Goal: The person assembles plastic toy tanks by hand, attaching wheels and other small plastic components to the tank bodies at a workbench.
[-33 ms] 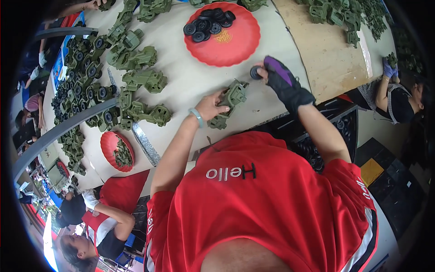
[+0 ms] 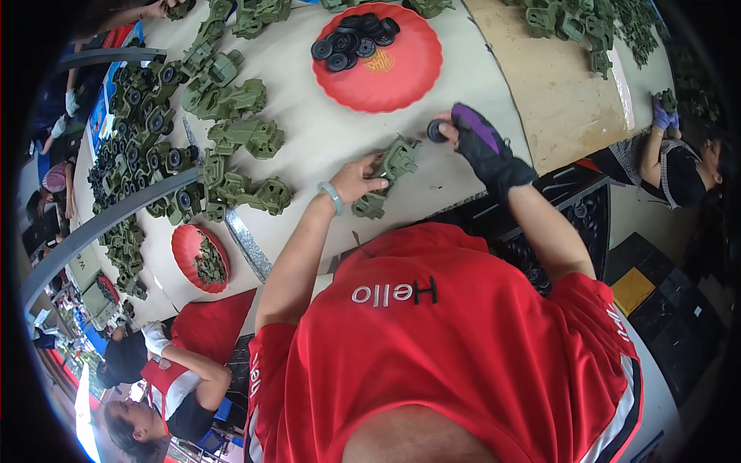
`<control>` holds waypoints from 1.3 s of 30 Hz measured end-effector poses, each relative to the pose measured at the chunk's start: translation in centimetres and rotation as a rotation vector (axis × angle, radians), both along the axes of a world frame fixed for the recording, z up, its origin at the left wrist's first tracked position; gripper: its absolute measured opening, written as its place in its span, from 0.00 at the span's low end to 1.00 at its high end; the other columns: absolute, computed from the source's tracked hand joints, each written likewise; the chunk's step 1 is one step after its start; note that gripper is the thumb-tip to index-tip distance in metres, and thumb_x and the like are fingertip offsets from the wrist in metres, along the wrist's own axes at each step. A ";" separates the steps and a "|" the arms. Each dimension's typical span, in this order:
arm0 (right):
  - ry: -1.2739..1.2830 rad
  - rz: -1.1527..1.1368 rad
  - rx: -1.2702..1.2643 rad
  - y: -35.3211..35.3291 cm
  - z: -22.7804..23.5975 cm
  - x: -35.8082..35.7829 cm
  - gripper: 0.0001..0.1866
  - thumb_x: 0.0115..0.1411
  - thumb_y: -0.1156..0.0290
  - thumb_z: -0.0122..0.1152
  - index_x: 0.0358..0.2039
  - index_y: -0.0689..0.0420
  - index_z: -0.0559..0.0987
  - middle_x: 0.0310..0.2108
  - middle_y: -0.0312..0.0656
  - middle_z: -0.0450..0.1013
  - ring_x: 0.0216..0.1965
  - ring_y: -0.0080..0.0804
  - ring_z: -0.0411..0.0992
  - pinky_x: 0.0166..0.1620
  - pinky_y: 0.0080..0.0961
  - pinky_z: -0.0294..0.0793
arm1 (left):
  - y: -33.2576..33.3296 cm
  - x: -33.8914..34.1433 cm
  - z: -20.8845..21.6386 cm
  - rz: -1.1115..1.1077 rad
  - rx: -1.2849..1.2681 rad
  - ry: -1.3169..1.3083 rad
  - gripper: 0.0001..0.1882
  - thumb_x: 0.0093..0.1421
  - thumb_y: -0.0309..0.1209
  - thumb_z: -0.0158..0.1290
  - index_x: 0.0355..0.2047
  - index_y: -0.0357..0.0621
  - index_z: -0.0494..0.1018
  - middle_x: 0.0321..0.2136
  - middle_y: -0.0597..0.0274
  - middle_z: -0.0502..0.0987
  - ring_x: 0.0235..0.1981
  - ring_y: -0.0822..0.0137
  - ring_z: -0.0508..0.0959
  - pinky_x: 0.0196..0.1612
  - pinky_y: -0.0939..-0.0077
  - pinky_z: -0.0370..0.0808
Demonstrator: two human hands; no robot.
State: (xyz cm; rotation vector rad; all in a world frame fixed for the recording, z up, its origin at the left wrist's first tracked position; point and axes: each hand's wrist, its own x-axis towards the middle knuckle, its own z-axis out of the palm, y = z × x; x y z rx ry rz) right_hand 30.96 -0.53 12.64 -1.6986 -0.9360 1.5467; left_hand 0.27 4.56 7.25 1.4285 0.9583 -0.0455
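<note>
Close to the table's near edge, my left hand (image 2: pixel 356 182) grips an olive-green toy vehicle body (image 2: pixel 398 160), its thumb on the near side. My right hand (image 2: pixel 485 147) wears a black and purple glove with bare fingertips. Those fingertips pinch a small black wheel (image 2: pixel 436 130), which is up and to the right of the vehicle body and apart from it. Beyond both hands lies a red scalloped plate (image 2: pixel 409 77) with several black wheels (image 2: pixel 351 42) heaped on its far left part.
Left of my hands are green vehicle bodies (image 2: pixel 247 137) and a pile of wheeled ones (image 2: pixel 147 116). A red bowl (image 2: pixel 179 245) holds small green parts. A grey curved bar (image 2: pixel 116 212) crosses the left side. Brown cardboard (image 2: pixel 567 92) lies at right. Co-workers sit on both sides.
My right hand has come slightly down toward me with the wheel. The left hand and the vehicle body have barely shifted.
</note>
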 end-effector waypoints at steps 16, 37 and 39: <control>-0.196 0.005 0.277 -5.6 -2.6 -7.9 0.10 0.61 0.74 0.68 0.43 0.60 0.81 0.34 0.42 0.77 0.35 0.29 0.76 0.43 0.28 0.77 | -4.6 0.0 0.9 -0.233 0.623 0.414 0.58 0.50 0.44 0.69 0.75 0.46 0.49 0.52 0.49 0.78 0.55 0.50 0.74 0.58 0.54 0.74; -0.816 0.768 1.113 3.3 -0.6 -11.8 0.10 0.54 0.62 0.59 0.35 0.50 0.79 0.41 0.39 0.78 0.49 0.41 0.77 0.53 0.44 0.75 | -4.9 -0.1 -1.7 -0.251 0.771 0.436 0.42 0.46 0.55 0.68 0.59 0.49 0.74 0.54 0.53 0.78 0.54 0.51 0.77 0.52 0.52 0.72; -0.880 0.829 1.048 3.3 -0.4 -11.9 0.12 0.55 0.61 0.59 0.38 0.51 0.80 0.43 0.40 0.79 0.54 0.41 0.77 0.58 0.45 0.74 | -4.4 0.0 -1.6 -0.306 0.561 0.435 0.43 0.47 0.50 0.70 0.57 0.36 0.71 0.50 0.49 0.77 0.55 0.49 0.75 0.55 0.52 0.72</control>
